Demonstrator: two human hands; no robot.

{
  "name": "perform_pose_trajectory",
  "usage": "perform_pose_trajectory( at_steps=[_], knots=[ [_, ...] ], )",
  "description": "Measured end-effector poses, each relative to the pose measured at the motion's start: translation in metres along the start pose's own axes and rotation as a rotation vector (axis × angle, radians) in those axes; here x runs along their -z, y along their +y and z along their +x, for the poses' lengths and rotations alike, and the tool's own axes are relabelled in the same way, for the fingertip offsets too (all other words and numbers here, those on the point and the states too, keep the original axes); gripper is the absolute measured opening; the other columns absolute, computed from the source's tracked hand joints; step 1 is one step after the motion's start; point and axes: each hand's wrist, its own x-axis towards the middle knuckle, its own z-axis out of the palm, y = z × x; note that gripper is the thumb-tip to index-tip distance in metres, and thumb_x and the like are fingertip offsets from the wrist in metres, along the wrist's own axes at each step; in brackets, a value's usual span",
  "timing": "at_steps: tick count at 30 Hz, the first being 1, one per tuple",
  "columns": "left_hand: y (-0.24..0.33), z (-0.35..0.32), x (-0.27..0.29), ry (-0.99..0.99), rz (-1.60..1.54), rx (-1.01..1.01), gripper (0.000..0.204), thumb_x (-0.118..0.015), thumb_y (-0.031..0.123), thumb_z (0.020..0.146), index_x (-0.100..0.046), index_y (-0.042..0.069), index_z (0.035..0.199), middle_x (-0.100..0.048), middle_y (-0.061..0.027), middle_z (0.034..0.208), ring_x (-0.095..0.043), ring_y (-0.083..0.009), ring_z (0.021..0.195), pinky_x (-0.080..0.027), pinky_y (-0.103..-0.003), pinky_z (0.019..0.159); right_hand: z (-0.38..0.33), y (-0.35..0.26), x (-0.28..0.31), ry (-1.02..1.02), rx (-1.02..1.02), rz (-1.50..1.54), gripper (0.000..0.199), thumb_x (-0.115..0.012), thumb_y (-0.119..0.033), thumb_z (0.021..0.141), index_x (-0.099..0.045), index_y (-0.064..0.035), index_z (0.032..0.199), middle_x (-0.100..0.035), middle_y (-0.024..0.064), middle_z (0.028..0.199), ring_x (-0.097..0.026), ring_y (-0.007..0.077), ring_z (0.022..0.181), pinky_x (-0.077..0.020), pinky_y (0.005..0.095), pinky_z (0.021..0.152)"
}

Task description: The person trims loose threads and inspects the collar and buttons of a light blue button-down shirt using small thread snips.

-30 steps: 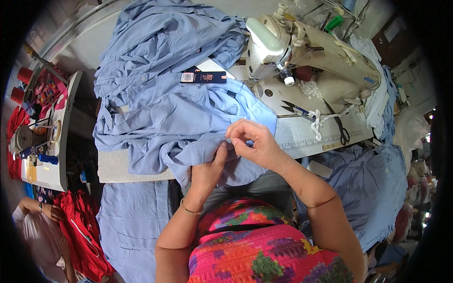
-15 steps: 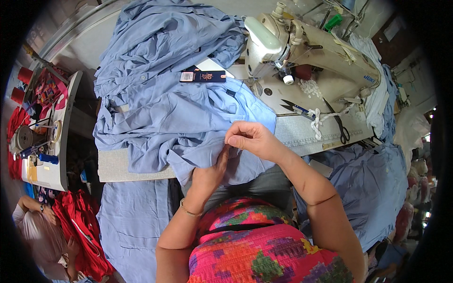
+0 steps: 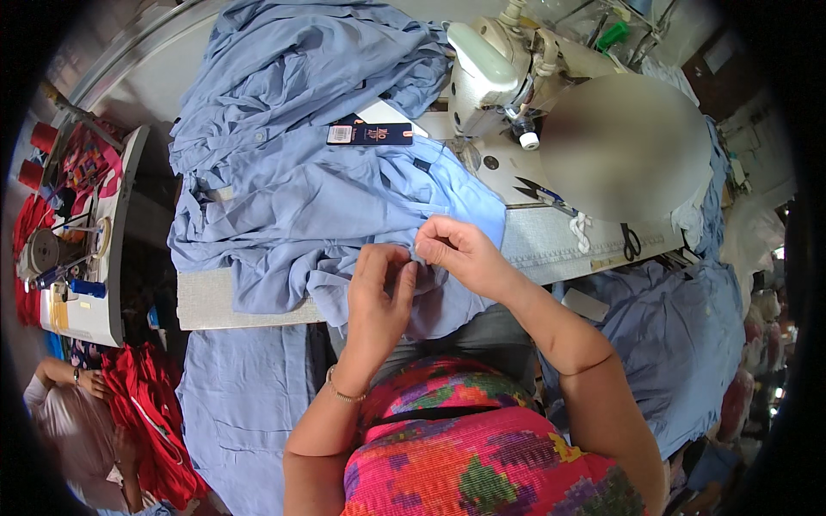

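A light blue garment (image 3: 301,189) lies rumpled over the table and hangs off its front edge above my lap. My left hand (image 3: 379,284) is over the garment's near edge, fingers curled and thumb bent toward them; whatever is between them is too small to tell. Just to its right, my right hand (image 3: 460,254) makes a pinch with thumb and forefinger, their tips close to the left hand's. Nothing clear shows in that pinch. On the garment lies a dark hang tag (image 3: 370,134), with a small dark label (image 3: 422,164) nearby.
A sewing machine (image 3: 483,77) stands behind, partly covered by a blurred oval. Thread snips (image 3: 544,194), a knotted white cord (image 3: 582,232) and scissors (image 3: 631,243) lie right. More blue garments (image 3: 662,335) hang at the right. A seated person (image 3: 73,430) holds red cloth (image 3: 151,421) at left.
My left hand has come up from under the garment's edge to above it, its fingers now beside the right hand's. The right hand stays pinched, nearly in place.
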Motion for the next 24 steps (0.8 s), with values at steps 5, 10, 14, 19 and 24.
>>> perform_pose_trajectory(
  at_steps=[5,10,14,19,24],
  knots=[
    [-0.01,0.0,-0.011,0.067,0.172,-0.125,0.022,-0.066,-0.007,0.076,-0.058,0.0,0.095,-0.054,-0.0111,0.091,-0.056,-0.0224,0.081,-0.047,-0.03,0.067,-0.005,-0.002,-0.001,-0.035,-0.018,0.021,0.015,-0.059,-0.016,0.092,-0.06,-0.0016,0.089,-0.052,-0.0027,0.083,-0.047,0.0054,0.077,-0.0409,0.0215,0.07],
    [-0.016,-0.003,-0.009,0.012,0.208,-0.283,0.018,-0.067,-0.004,0.076,-0.062,-0.002,0.093,-0.057,-0.0165,0.101,-0.062,-0.0289,0.082,-0.051,-0.033,0.068,-0.014,-0.003,0.0,-0.003,0.088,-0.109,0.015,-0.062,-0.014,0.089,-0.062,0.0005,0.087,-0.055,0.003,0.084,-0.052,0.0098,0.078,-0.0432,0.0236,0.072],
    [-0.018,-0.004,-0.01,0.05,0.243,-0.321,0.015,-0.066,-0.003,0.078,-0.063,-0.001,0.093,-0.058,-0.0152,0.1,-0.061,-0.0266,0.083,-0.05,-0.032,0.069,-0.023,-0.015,0.007,-0.108,0.13,-0.357,0.013,-0.064,-0.012,0.084,-0.063,0.0004,0.088,-0.056,0.0078,0.084,-0.056,0.0171,0.081,-0.0444,0.0284,0.076],
    [-0.02,-0.011,-0.007,0.18,0.076,-0.23,0.013,-0.067,-0.004,0.079,-0.063,0.0,0.091,-0.056,-0.0107,0.099,-0.058,-0.0216,0.084,-0.047,-0.028,0.072,-0.019,-0.023,0.056,0.238,0.19,-0.77,0.015,-0.058,-0.001,0.08,-0.063,-0.0003,0.094,-0.06,0.0121,0.095,-0.058,0.0273,0.092,-0.0453,0.0355,0.084],
    [-0.018,-0.013,-0.006,0.119,0.028,-0.244,0.013,-0.067,-0.005,0.077,-0.062,0.001,0.087,-0.052,-0.0107,0.106,-0.055,-0.0187,0.082,-0.046,-0.027,0.072,-0.034,-0.006,0.125,0.554,0.001,-1.431,0.042,-0.049,0.006,0.076,-0.055,-0.0034,0.116,-0.055,0.0184,0.115,-0.054,0.0365,0.105,-0.0422,0.0413,0.094]
  ],
)
